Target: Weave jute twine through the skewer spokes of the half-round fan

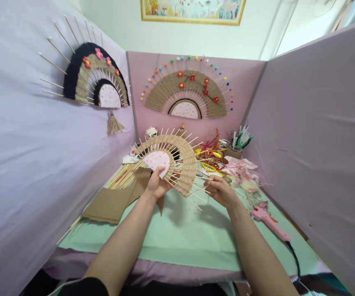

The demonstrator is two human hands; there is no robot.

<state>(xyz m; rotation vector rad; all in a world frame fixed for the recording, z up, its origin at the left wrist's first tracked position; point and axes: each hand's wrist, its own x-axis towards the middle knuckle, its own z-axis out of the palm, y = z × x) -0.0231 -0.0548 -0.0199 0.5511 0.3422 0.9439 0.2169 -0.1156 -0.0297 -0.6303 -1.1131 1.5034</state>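
A fan-shaped wall decoration (186,164), woven of tan twine over thin wooden sticks, is held up above the table. Its inner half circle is white with small pink dots. My left hand (158,185) grips it by this inner part, the thumb over the front and the other fingers behind. To the right, my right hand (220,190) is closed with its fingertips at the ends of the sticks on the fan's right side. A small pink spot (180,190) shows near the woven band's lower end. What my right fingertips pinch is too small to make out.
Brown cardboard (108,203) and a bundle of sticks (123,176) lie at the left. A pink glue gun (270,224) with a black cord rests at the right. Coloured pipe cleaners (210,156) and a tool cup (235,151) stand behind. Finished fans (162,92) hang on the partitions.
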